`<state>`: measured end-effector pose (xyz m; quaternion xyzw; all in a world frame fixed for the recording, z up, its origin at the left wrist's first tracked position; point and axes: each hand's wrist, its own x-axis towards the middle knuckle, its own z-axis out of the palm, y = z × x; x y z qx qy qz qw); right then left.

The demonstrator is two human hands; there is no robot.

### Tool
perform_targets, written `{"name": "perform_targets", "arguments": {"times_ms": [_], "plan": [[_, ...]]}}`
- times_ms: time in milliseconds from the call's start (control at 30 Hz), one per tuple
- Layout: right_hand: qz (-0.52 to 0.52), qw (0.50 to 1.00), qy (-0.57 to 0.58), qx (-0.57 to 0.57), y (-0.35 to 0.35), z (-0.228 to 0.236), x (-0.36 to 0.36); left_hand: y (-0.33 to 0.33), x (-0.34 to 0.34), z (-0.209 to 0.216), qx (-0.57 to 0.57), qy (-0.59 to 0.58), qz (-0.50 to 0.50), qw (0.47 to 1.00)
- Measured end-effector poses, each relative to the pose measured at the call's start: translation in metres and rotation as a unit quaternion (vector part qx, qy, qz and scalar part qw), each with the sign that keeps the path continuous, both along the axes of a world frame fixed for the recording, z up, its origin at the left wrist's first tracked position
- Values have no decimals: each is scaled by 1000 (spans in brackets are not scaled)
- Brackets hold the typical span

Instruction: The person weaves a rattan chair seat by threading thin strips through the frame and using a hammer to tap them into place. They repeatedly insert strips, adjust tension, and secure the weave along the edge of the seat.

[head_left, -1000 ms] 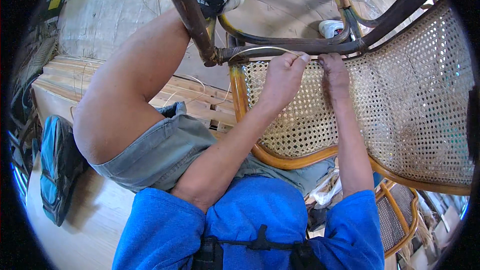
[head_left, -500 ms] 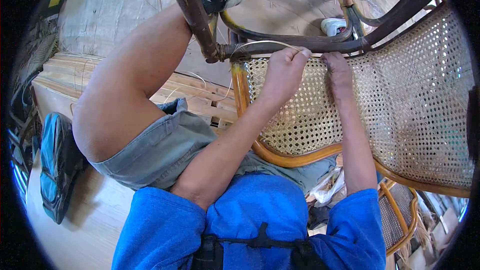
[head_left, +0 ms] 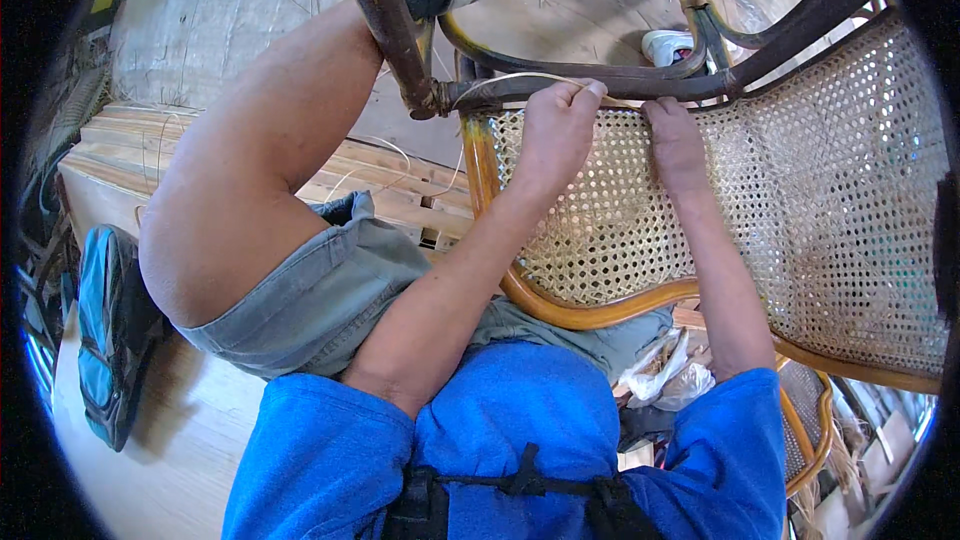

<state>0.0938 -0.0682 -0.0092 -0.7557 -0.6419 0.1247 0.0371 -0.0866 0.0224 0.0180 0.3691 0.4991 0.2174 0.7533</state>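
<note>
A rattan chair with a woven cane panel [head_left: 610,210] lies tipped across my lap, its dark brown pole frame [head_left: 640,88] running along the panel's far edge. My left hand [head_left: 562,130] pinches a thin pale cane strand [head_left: 510,78], which arches left over the dark pole toward the corner joint. To its right, my right hand [head_left: 679,143] is closed at the panel's far edge, fingertips bent against the rim by the pole. Whether those fingers hold the strand is hidden. A lighter, honey-coloured rail [head_left: 590,315] curves along the panel's near side.
Stacked wooden boards [head_left: 130,145] lie beyond my bent leg at the left. A teal and black backpack [head_left: 105,335] rests on the floor at far left. Another cane-panelled rattan piece [head_left: 800,430] stands low at right, near a crumpled plastic bag [head_left: 665,375].
My left hand has shifted slightly left and up along the pole with the strand. The right hand stays at the rim, while my right elbow has swung a little outward.
</note>
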Motion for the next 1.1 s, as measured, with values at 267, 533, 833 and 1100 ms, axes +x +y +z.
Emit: {"name": "perform_targets", "arguments": {"times_ms": [267, 533, 833, 1100], "plan": [[0, 997, -13, 82, -24, -33, 29, -4, -3, -22, 30, 15, 18, 999], [-565, 798, 152, 145, -208, 115, -54, -8, -12, -33, 86, 11, 18, 996], [-682, 716, 145, -44, -339, 84, -206, -11, -7, -35, 168, 56, -17, 984], [-668, 732, 100, -88, -317, 67, -208, -13, -13, -26, 281, 84, -50, 955]]}}
